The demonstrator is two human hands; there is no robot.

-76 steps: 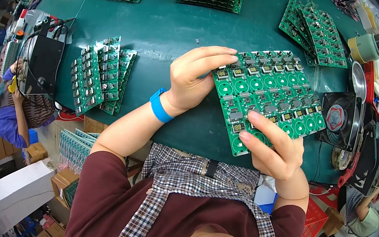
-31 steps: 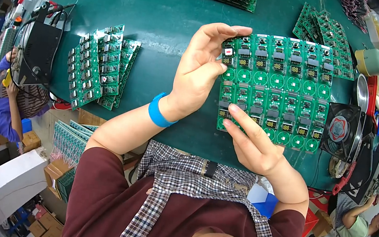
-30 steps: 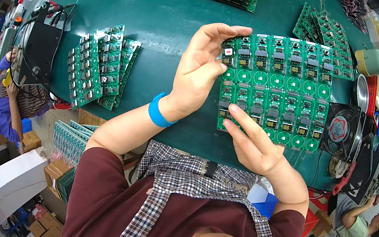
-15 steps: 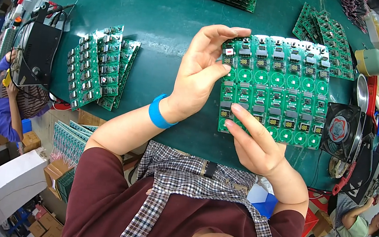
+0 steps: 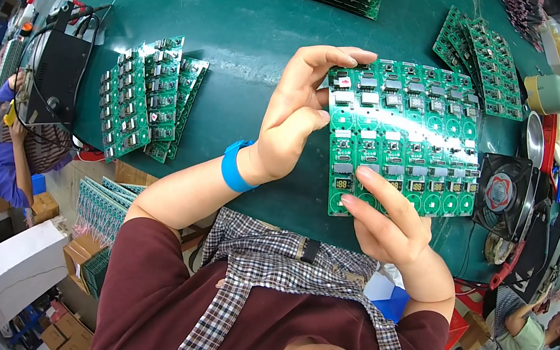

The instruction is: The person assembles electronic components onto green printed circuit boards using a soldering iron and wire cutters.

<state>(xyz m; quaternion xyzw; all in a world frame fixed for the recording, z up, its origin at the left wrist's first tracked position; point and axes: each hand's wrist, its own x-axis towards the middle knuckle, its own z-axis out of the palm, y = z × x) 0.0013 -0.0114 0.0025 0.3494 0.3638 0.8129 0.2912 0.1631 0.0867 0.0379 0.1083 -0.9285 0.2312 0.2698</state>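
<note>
A green circuit board panel (image 5: 404, 134) is held up above the green table, with rows of small displays, dark connectors and round printed outlines facing me. My left hand (image 5: 294, 114) grips its left edge, thumb on the front near the upper left corner and fingers curled over the top. A small white sticker with a red mark (image 5: 342, 82) sits by that corner. My right hand (image 5: 393, 220) has two fingers resting on the panel's lower left face; its other fingers are partly hidden beneath, and whether they grip the lower edge I cannot tell.
Similar panels lean in a stack (image 5: 146, 99) at the left and another (image 5: 493, 65) at the upper right. A black box with cables (image 5: 55, 70) stands far left. At right are a black fan (image 5: 505, 192) and a pale green cup (image 5: 549, 92). Two people sit at the sides.
The panel has tilted and shifted slightly down, so bright glare now crosses its middle. Both hands moved a little with it, the right hand's fingertips still on the lower left part.
</note>
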